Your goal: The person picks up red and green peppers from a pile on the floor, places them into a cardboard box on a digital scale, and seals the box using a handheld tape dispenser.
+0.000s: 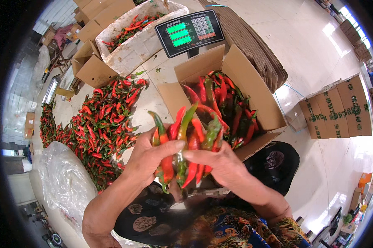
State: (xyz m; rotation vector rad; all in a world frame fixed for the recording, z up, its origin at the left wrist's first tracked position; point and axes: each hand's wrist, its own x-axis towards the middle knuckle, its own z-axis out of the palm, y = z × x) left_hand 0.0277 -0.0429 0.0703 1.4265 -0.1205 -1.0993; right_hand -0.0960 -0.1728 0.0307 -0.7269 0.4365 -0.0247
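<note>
A bunch of red and green chili peppers point(181, 165) is clasped between my two hands, above my lap. My left hand point(153, 151) grips the bunch from the left, and my right hand point(217, 161) from the right, the thumbs nearly meeting across the front. Most of my fingers are hidden behind the peppers. Just beyond my hands stands an open cardboard box point(246, 74) with its flaps up, partly filled with more chili peppers point(223, 95). To the left, a big heap of loose chili peppers point(95, 124) is spread over the floor.
A scale display point(189, 33) with lit green screens rises behind the box. A white foam crate point(128, 53) holding chilies stands at the far left. Flattened cardboard point(248, 37) is stacked behind, closed cartons point(339, 109) stand right, and a clear plastic bag point(66, 177) lies left.
</note>
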